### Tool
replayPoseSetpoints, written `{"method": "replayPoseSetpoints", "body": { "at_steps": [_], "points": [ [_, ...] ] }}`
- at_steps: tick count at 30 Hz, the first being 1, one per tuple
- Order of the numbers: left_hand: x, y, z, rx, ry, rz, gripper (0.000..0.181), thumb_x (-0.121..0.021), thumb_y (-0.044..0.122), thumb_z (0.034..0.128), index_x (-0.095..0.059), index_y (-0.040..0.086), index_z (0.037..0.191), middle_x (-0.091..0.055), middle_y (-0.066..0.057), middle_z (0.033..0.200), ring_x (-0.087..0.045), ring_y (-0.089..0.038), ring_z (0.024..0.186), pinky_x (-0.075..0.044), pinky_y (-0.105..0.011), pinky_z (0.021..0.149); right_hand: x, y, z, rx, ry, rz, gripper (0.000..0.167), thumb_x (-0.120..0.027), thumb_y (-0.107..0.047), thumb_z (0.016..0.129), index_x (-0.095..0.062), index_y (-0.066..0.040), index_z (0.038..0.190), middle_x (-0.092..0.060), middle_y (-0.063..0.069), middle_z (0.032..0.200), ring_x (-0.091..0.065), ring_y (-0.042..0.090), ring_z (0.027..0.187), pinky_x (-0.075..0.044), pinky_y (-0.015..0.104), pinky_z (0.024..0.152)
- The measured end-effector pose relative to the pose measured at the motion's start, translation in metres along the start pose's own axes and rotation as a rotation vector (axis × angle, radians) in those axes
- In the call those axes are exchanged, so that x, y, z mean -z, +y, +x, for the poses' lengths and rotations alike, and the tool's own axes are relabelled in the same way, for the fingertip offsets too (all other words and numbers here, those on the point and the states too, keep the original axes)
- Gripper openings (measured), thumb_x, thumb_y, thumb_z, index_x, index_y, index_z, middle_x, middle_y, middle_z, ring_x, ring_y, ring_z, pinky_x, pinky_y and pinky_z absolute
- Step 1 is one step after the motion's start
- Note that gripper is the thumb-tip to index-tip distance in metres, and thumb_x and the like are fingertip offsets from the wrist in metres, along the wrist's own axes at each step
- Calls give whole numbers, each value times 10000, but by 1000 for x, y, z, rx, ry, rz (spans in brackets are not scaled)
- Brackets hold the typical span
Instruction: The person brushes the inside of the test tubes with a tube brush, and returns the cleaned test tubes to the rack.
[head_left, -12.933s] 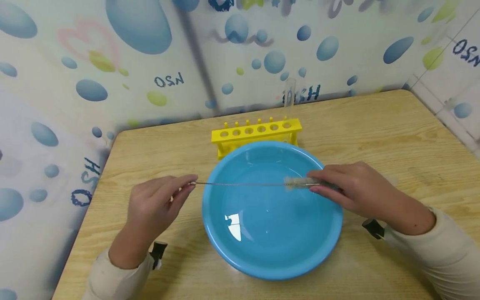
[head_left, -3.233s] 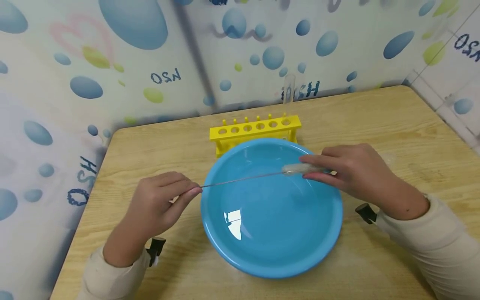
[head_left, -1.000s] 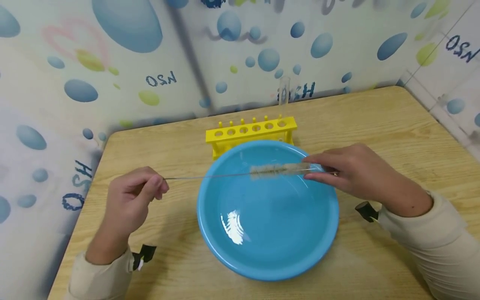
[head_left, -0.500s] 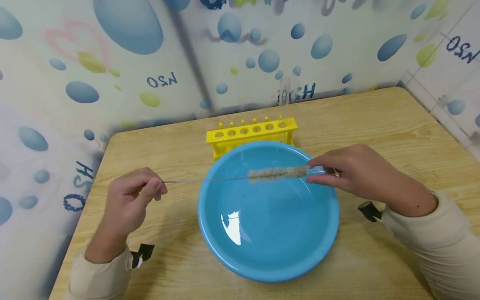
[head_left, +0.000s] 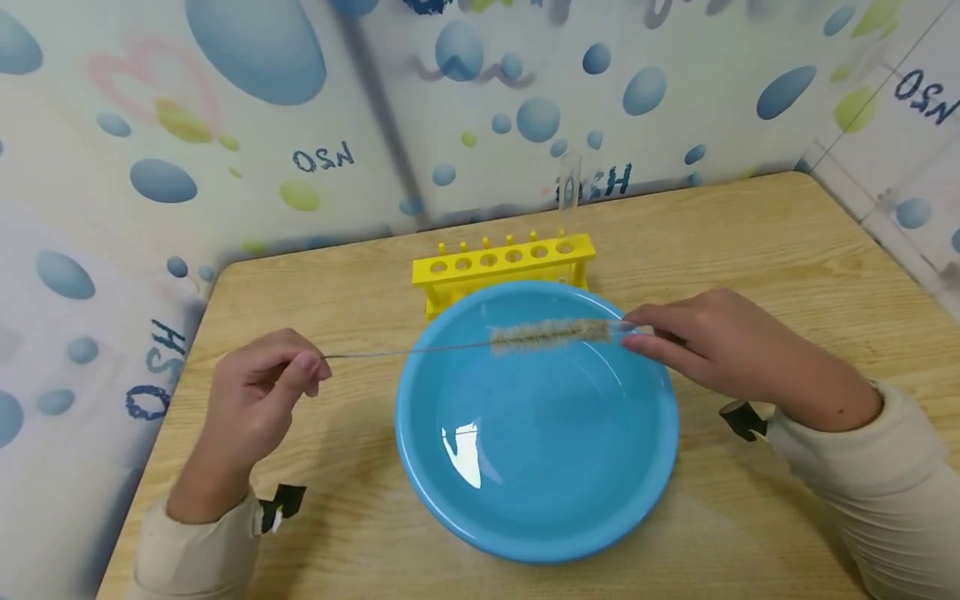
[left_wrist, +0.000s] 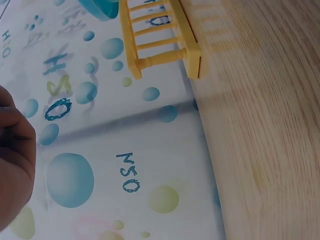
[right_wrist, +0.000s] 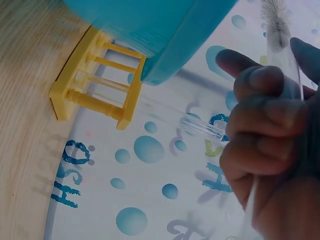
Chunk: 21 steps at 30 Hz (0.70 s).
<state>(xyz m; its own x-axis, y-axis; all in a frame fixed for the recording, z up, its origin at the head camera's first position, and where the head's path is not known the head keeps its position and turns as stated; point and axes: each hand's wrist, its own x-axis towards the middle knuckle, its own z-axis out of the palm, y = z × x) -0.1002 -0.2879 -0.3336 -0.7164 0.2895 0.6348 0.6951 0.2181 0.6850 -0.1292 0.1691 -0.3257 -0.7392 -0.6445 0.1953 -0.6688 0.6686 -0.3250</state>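
Observation:
Above a blue basin (head_left: pixel 536 546), a bristled brush (head_left: pixel 551 333) lies roughly level on a thin wire. My left hand (head_left: pixel 251 400) pinches the wire's left end; part of that hand (left_wrist: pixel 15 160) shows at the left wrist view's edge. My right hand (head_left: pixel 720 350) grips a clear test tube, its fingers curled round the glass in the right wrist view, where the tube (right_wrist: pixel 285 65) and hand (right_wrist: pixel 265 125) show. Most of the bristles are outside the tube's mouth, and the brush tip (right_wrist: pixel 277 27) seems to sit just within it.
Behind the basin stands a yellow rack (head_left: pixel 502 260) with an upright clear tube (head_left: pixel 570 187) in its right end. The wooden table (head_left: pixel 322 467) meets a patterned wall (head_left: pixel 247 200) at the back.
Since about three seconds ago my left hand has moved left with the wire, and the bristles have come largely out of the tube. In the last second, the right hand has shifted slightly right.

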Motion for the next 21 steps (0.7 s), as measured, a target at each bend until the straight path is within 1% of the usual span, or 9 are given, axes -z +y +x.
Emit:
{"method": "replayPoseSetpoints", "body": {
  "at_steps": [3,5,8,11,14,16,18,21],
  "points": [
    [2,0,1,1,-12,36,187,-594,-7,976,-700,-36,826,-649,44,776,-529,-55,654,-441,-158,586,2,0,0,-27,-68,20,226,-593,-263,1017,-710,-154,1176,-725,-132,911,-561,-58,700,-535,236,648],
    [3,1,1,6,-25,53,178,-595,-4,977,-714,-30,847,-652,51,782,-528,-57,660,-445,-153,600,4,0,0,-40,-104,36,231,-567,-272,1030,-712,-156,1169,-725,-133,935,-571,-55,726,-542,239,664],
    [4,2,2,8,-35,99,169,-604,1,975,-725,-18,859,-657,57,786,-531,-54,663,-450,-149,612,5,0,0,-51,-138,67,221,-556,-278,1037,-717,-165,1138,-674,-174,848,-531,-58,685,-503,207,620],
    [5,1,2,6,-39,146,154,-622,10,968,-737,-1,865,-670,60,798,-537,-48,662,-459,-142,623,5,0,1,-54,-139,78,180,-585,-292,1022,-723,-195,1086,-560,-204,695,-468,-57,594,-441,184,542],
    [4,0,2,11,-54,148,144,-629,1,961,-744,4,873,-688,54,818,-545,-48,663,-472,-138,636,4,-1,1,-58,-135,76,147,-621,-323,1000,-722,-228,1050,-456,-199,608,-408,-49,527,-377,179,480],
    [3,-1,2,20,-68,134,141,-631,-5,958,-745,0,875,-702,46,835,-549,-51,662,-483,-142,643,2,-1,2,-56,-137,81,135,-637,-330,990,-719,-235,1038,-444,-195,598,-394,-44,516,-358,182,467],
    [1,-1,1,32,-77,135,140,-631,-13,955,-746,1,878,-711,50,848,-551,-50,658,-485,-146,634,1,-1,3,-58,-146,96,132,-640,-331,988,-717,-234,1034,-462,-193,610,-400,-43,523,-362,183,473],
    [-1,-1,2,42,-90,166,133,-642,-22,944,-757,15,890,-718,53,854,-551,-46,651,-484,-150,627,0,-2,4,-56,-167,142,127,-642,-326,987,-715,-231,1030,-521,-196,647,-441,-44,545,-399,176,494]
  ]
}}
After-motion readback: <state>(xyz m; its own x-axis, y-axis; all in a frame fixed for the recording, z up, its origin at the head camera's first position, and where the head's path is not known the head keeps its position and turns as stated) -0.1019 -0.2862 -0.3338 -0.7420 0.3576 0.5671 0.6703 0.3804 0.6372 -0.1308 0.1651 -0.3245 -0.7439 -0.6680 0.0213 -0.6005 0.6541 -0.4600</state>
